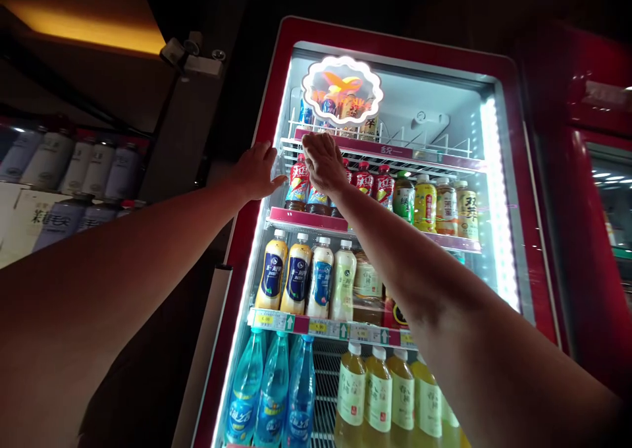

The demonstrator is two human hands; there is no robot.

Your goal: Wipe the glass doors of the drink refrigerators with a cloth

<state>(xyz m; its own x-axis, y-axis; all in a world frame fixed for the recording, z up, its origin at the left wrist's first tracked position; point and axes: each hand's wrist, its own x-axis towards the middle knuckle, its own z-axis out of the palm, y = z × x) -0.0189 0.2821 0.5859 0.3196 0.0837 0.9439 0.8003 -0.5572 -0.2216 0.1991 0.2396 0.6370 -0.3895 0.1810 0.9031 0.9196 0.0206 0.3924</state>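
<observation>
My left hand [259, 170] is at the left red frame of a lit drinks fridge [270, 109]. Its thumb sticks out to the right, apart from the fingers, and nothing shows in it. My right hand [323, 161] is raised in front of the glass with fingers stretched out and no object in it. Whether its fingers touch the glass, I cannot tell. Behind that hand are bottles with red labels [363, 181] on the second shelf, some of them covered by it. Just above, a glowing round logo [342, 91] shows on the glass.
Lower shelves hold milk tea bottles [270, 273], blue bottles [273, 395] and pale yellow tea bottles [378, 392]. At the left stand rows of pale containers [96, 165] and a wall-mounted lamp fixture [192, 59]. Another red fridge [587, 191] is at the right.
</observation>
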